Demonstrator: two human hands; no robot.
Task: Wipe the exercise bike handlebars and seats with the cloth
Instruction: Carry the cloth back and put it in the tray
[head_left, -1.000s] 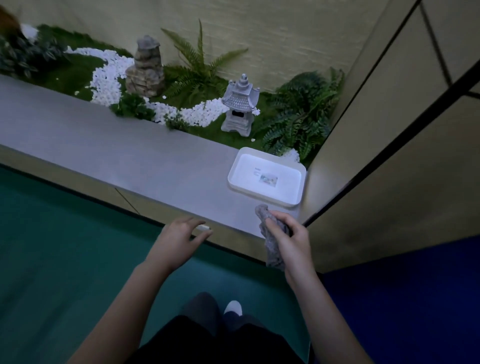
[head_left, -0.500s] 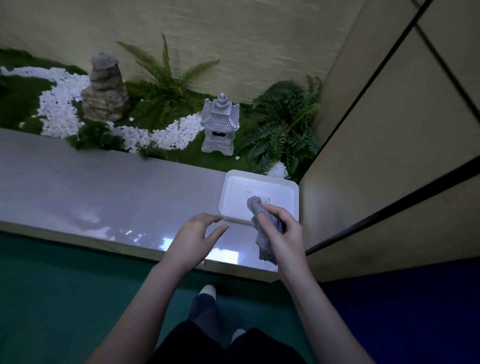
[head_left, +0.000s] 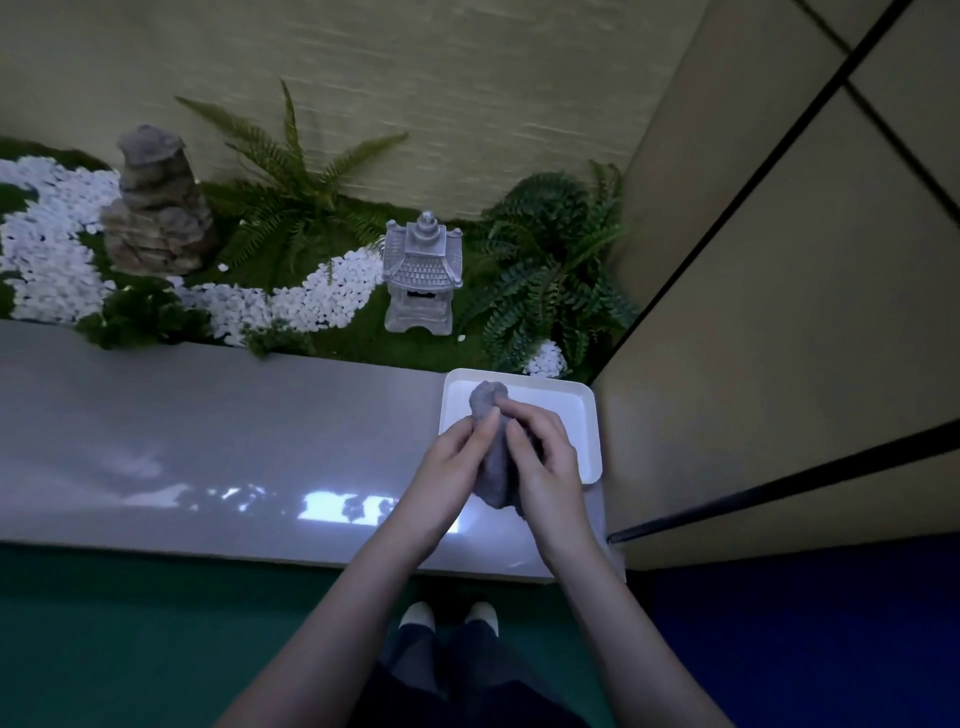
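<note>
Stone is what the little lantern (head_left: 423, 275) looks made of, grey and bumpy, with a curvy roof. A rough brown rock pile (head_left: 156, 208) stands well to its left. Small round white pebbles (head_left: 47, 244) make a bendy path between them. Feathery green ferns (head_left: 550, 270) spread out on both sides of the lantern. In front runs a long grey ledge (head_left: 208, 426), flat, smooth and shiny, with bright patches of light on it. A white tray (head_left: 589, 415) sits at the ledge's right end. It is a box shape with round corners and a low raised rim.

The cloth (head_left: 491, 457) is grey, soft and fuzzy. It is bunched into a long, crumpled lump. Its round top end sticks up over the tray, and its bottom end hangs over the ledge. I cannot tell if it touches the tray. Both hands are close together and wrapped on the cloth. The left hand (head_left: 452, 462) pinches its left side with thumb and fingers. The right hand (head_left: 548, 462) curls its fingers over the right side.

The tray's right edge is just beside the tan wall panel (head_left: 779, 338), which has thin black lines. To the left of the tray the ledge is long and wide. The ledge's front edge is near the person's white shoes (head_left: 418, 616). Below lies green floor (head_left: 104, 649) on the left and blue floor (head_left: 805, 649) on the right.
</note>
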